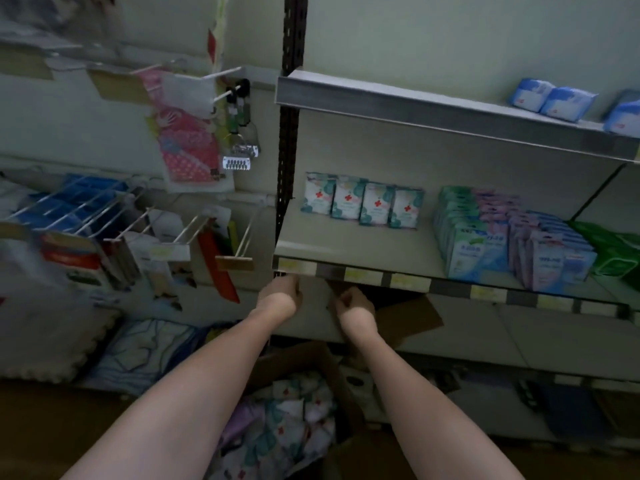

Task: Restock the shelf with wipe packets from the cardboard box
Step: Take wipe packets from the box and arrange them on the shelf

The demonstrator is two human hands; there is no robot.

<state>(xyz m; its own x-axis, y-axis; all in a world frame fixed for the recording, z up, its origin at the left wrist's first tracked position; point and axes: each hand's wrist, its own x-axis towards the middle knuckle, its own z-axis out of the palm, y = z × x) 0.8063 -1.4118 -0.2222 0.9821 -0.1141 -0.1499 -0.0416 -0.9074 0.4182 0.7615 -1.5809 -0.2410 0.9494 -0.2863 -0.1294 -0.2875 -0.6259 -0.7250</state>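
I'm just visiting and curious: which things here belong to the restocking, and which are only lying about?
Job: red-cross wipe packets on the shelf; cardboard box; packets in it; both hands, left, right.

Lying about: blue packs above; hanging pink gloves; green packs.

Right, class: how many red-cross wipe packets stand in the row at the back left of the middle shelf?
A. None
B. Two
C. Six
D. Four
D: four red-cross wipe packets stand upright side by side at the back left of the middle shelf.
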